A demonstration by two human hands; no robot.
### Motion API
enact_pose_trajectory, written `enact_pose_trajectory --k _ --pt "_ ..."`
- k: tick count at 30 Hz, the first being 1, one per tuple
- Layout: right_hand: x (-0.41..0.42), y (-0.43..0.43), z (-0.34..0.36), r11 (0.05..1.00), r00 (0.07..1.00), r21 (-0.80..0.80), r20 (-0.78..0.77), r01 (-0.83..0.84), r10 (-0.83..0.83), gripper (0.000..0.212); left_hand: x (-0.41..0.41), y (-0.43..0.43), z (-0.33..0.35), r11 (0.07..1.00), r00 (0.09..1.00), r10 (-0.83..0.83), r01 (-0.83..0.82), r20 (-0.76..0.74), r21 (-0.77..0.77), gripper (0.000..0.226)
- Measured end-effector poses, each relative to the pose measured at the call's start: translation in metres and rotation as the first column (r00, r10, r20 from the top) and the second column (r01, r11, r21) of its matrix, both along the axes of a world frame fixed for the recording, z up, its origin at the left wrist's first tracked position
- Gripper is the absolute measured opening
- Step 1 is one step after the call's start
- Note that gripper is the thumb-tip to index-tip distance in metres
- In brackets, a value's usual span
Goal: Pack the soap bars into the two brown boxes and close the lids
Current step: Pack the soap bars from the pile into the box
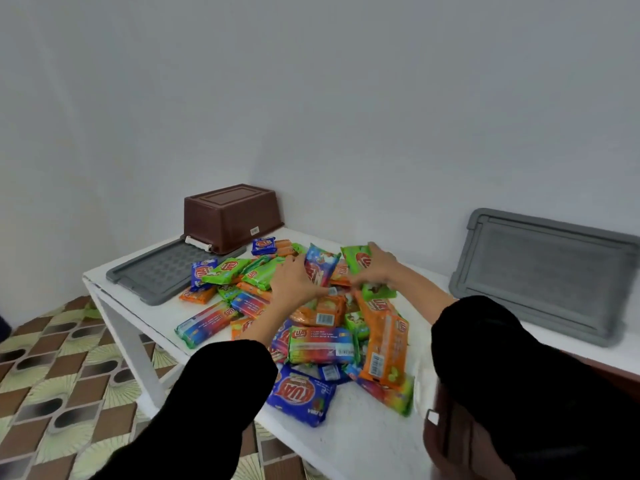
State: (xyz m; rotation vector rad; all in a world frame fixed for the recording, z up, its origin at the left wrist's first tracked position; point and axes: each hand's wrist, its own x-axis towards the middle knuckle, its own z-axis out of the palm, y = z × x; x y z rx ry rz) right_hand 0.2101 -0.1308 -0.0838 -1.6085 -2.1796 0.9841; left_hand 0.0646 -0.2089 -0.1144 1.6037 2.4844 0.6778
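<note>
1. A white table (pixel 346 445) stands in a corner of plain pale walls over a patterned tile floor. A loose pile of wrapped soap bars (pixel 322 320) covers its middle.
2. Far left of the pile, a brown plastic box (pixel 230 216) sits upside down, touching a flat grey plastic lid (pixel 156 271). To the right of the pile, a second grey lid (pixel 543 271) leans on the wall.
3. At the pile's far edge, the left hand (pixel 294 282) pinches a blue-and-red wrapped bar (pixel 320 268) that is tipped up on end. Just beside it, the right hand (pixel 377 268) curls round a green wrapped bar (pixel 358 259).
4. Near right of the pile, a brown shape (pixel 438 441) under the sleeve is probably the second box.
5. The overturned box lies far left of the fingers, with the left hand nearer. It likely needs righting before it can be packed.
</note>
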Motion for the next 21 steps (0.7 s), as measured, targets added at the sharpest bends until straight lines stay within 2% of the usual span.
enact_pose_trajectory --k 3,5,8,11,14,17,19,21 --pt "0.05 -0.005 0.038 0.997 0.999 0.07 -0.031 0.023 -0.021 0.089 0.025 -0.002 0.043 0.983 0.983 -0.179 0.181 -0.05 0.041 0.085" --pt "0.092 -0.017 0.059 0.997 0.997 0.064 -0.062 0.043 -0.039 0.08 0.048 -0.005 0.07 0.937 0.933 -0.346 0.349 -0.097 0.015 0.083" --pt "0.157 -0.041 0.073 0.998 0.996 0.034 -0.071 0.048 -0.045 0.087 0.091 -0.011 0.094 0.819 0.802 -0.574 0.562 -0.164 -0.114 0.085" --pt "0.215 -0.067 0.067 0.999 0.997 0.026 0.071 0.037 -0.039 0.095 0.143 -0.019 0.095 0.668 0.653 -0.742 0.705 -0.149 -0.239 0.084" --pt "0.259 -0.089 0.046 0.999 0.98 -0.007 0.194 0.046 -0.043 0.1 0.192 -0.022 0.078 0.506 0.496 -0.859 0.783 -0.127 -0.362 0.084" --pt "0.283 -0.106 0.023 0.998 0.935 0.057 0.351 0.03 -0.048 0.096 0.23 -0.021 0.053 0.42 0.356 -0.907 0.781 -0.223 -0.461 0.081" --pt "0.285 -0.115 0.008 0.983 0.874 0.181 0.483 -0.041 -0.053 0.094 0.249 -0.019 0.034 0.391 0.28 -0.918 0.759 -0.281 -0.521 0.078" --pt "0.281 -0.122 -0.01 0.923 0.813 0.365 0.57 -0.119 -0.121 0.086 0.262 -0.016 0.016 0.38 0.245 -0.921 0.735 -0.303 -0.562 0.074"
